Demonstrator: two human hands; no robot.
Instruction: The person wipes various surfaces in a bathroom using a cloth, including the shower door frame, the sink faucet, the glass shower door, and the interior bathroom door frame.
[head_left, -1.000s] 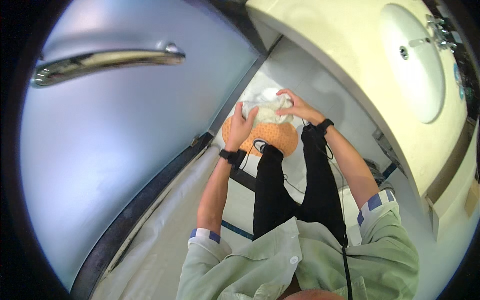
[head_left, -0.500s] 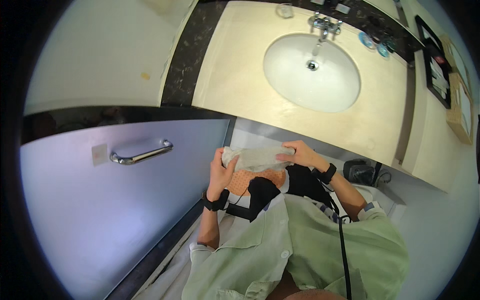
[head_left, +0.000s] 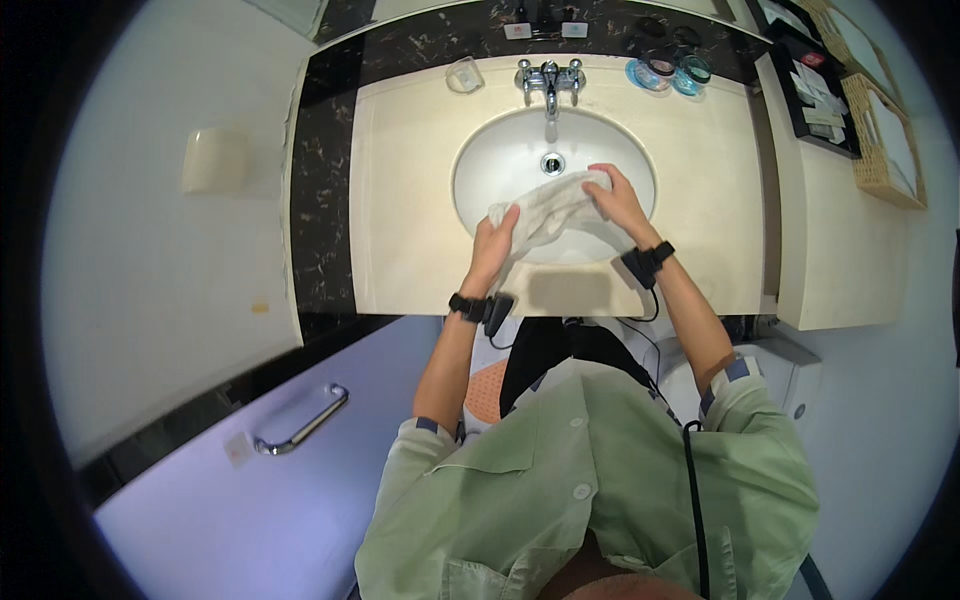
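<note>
A pale, damp-looking cloth (head_left: pixel 545 214) is stretched between my two hands over the white oval sink (head_left: pixel 470 165). My left hand (head_left: pixel 493 243) grips its left end, thumb on top, at the basin's front left rim. Its right end is pinched in my right hand (head_left: pixel 615 203), above the right half of the basin. The cloth sags a little in the middle. Behind it, the chrome faucet (head_left: pixel 551 88) stands at the back of the sink, and the drain (head_left: pixel 552 164) shows just beyond the cloth. Whether water is running I cannot tell.
Around the sink runs a cream countertop (head_left: pixel 400 220). A clear glass (head_left: pixel 464 76) stands at the back left, blue-tinted containers (head_left: pixel 672 75) at the back right. A black tray (head_left: pixel 818 105) and a wicker basket (head_left: pixel 880 140) sit on the right-hand ledge. A door handle (head_left: pixel 302 425) is at lower left.
Both hands have carried the cloth forward, from in front of the counter to over the sink. My view has turned and shifted, so the sink now lies straight ahead.
</note>
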